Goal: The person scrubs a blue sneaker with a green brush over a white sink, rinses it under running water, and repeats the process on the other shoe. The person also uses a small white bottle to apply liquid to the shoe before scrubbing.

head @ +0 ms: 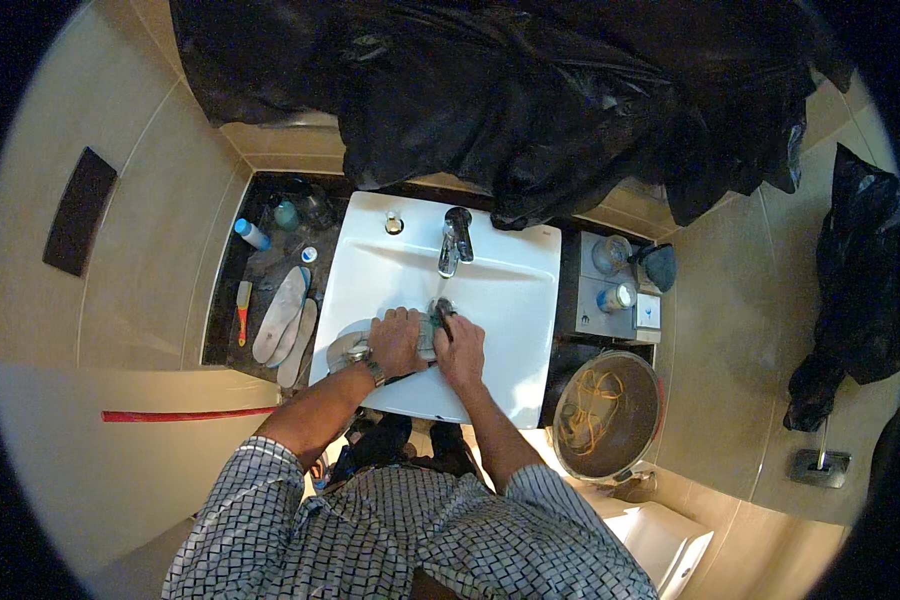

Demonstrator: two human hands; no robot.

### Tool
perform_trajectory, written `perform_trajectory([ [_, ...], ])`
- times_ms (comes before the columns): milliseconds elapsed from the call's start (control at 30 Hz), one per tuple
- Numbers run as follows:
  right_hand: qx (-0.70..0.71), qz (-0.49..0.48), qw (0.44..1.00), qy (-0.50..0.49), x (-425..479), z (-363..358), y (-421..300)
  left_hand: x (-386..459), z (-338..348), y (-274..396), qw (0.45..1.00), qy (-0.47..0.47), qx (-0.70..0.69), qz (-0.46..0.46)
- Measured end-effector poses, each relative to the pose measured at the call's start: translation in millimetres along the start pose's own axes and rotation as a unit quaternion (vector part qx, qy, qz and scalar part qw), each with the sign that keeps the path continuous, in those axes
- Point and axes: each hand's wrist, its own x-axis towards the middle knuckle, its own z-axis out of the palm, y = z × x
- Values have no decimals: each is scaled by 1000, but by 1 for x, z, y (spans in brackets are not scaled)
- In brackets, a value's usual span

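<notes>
In the white washbasin [525, 315] lies a grey shoe [425, 341], partly hidden under my hands. My left hand [397, 341], with a watch on its wrist, presses down on the shoe and holds it against the near left part of the basin. A small dark-handled brush [445, 313] is gripped in my right hand [461, 352], close against the right end of the shoe. The chrome tap [454, 240] stands beyond my hands, and a stream of water seems to fall from it near the brush.
Pale insoles [281, 319], a red-and-yellow-handled brush [243, 313] and a blue-and-white bottle [252, 234] lie on the left dark counter. To the right stand a jar [616, 298] and a bucket [630, 442] holding yellow cord [592, 409]. Black plastic sheeting [570, 97] hangs behind the basin.
</notes>
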Motion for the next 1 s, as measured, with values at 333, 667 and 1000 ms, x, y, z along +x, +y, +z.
perform_trajectory([
  [333, 9, -37, 999, -29, -41, -30, -21, 4, 7, -13, 994, -82, 67, 12],
  [667, 20, -80, 996, -36, -28, -20, -20, 9, 15, -13, 992, -82, 94, -21],
  [1000, -5, -46, 996, -72, 13, 13, 6, 12, 20, -11, 988, -116, 102, -20],
])
